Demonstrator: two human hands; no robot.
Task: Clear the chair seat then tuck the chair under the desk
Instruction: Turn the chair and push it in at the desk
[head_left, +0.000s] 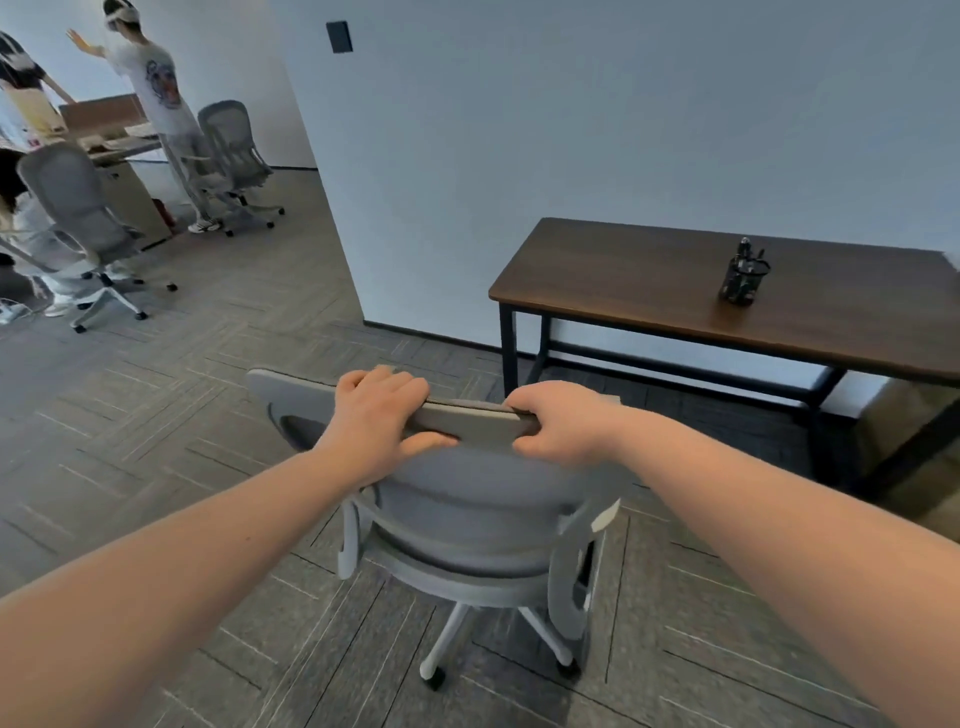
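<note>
A grey office chair (467, 525) on castors stands on the carpet in front of me, left of the desk. Above its seat I hold a flat grey item (478, 422) that looks like a closed laptop. My left hand (379, 415) grips its left part and my right hand (561, 422) pinches its right end. No other item shows on the visible part of the seat. The dark wooden desk (649, 280) with black metal legs stands against the wall to the right, with open space beneath it.
A black mesh pen holder (744, 280) stands on the desk. A wall corner (332, 218) juts out to the left of the desk. Far left, people stand and sit among two more grey chairs (83, 218) and another desk. Carpet floor surrounds the chair.
</note>
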